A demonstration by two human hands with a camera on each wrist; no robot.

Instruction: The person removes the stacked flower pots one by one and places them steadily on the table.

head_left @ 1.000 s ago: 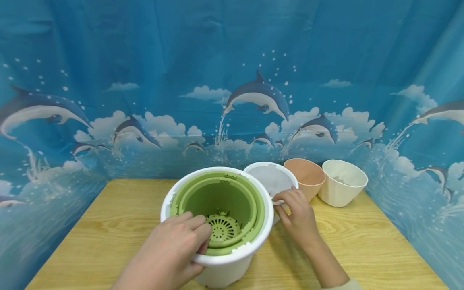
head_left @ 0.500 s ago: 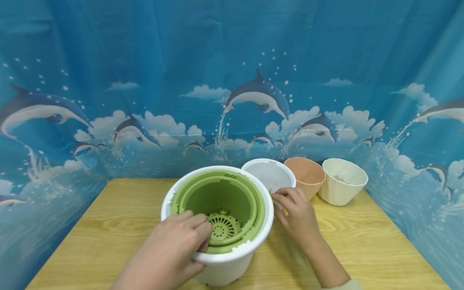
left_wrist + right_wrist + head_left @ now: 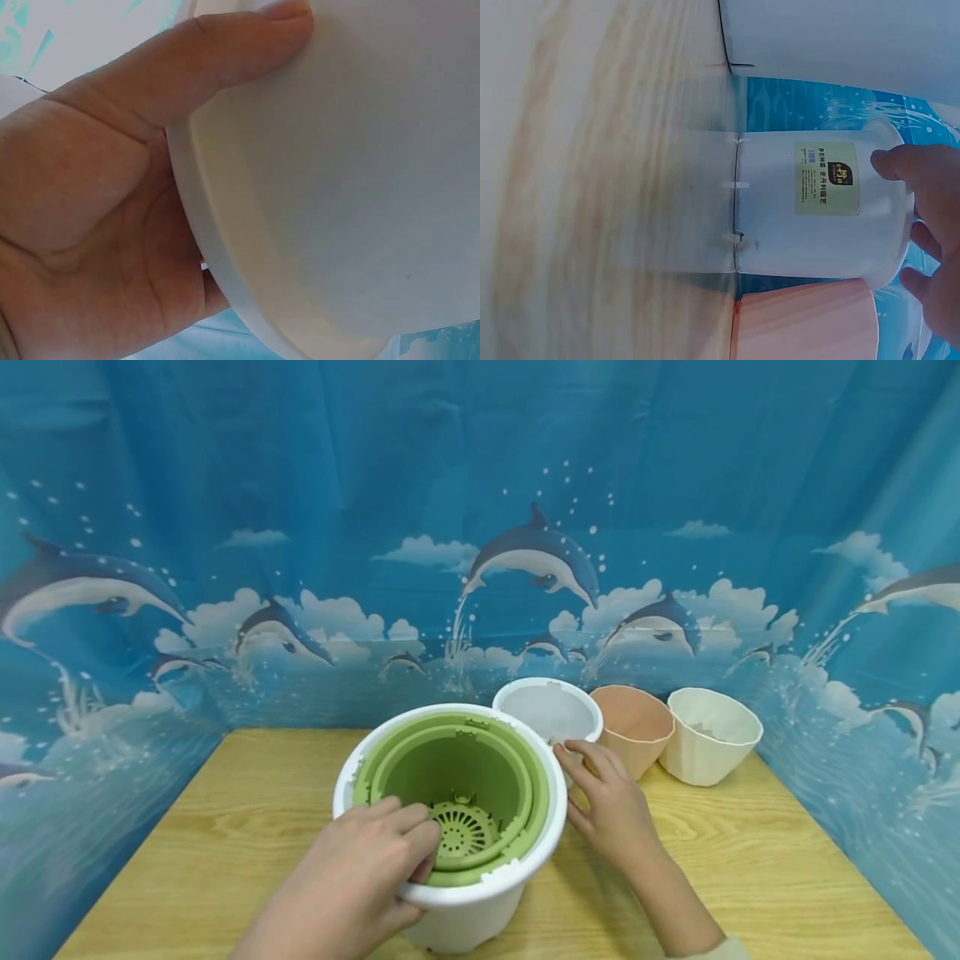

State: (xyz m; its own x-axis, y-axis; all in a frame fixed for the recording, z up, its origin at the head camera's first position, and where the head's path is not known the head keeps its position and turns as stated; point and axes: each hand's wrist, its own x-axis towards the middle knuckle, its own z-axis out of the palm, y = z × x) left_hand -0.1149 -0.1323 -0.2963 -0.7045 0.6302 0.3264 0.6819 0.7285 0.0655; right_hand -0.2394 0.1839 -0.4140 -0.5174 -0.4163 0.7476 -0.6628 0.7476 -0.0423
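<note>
My left hand [image 3: 363, 868] grips the near-left rim of a large white flowerpot [image 3: 457, 927]. Several green pots [image 3: 480, 760] are nested inside it, the innermost with a slotted bottom. In the left wrist view the thumb lies along the outer wall of this pot [image 3: 337, 187]. My right hand [image 3: 611, 797] touches the near rim of a smaller white flowerpot [image 3: 551, 710] with spread fingers. That pot stands upright behind the large one, which partly hides it. A label [image 3: 827, 178] shows on its side in the right wrist view.
Right of the smaller white pot stand an orange-brown pot [image 3: 633, 727] and a cream pot [image 3: 708, 739], the latter with something small inside. The wooden table [image 3: 247, 810] meets a blue dolphin-print curtain [image 3: 337, 527] at its back edge.
The smaller white pot has slid back and slightly left, toward the curtain. My right hand has followed it, its fingers less tight around the rim. My left hand and the large pot have hardly moved.
</note>
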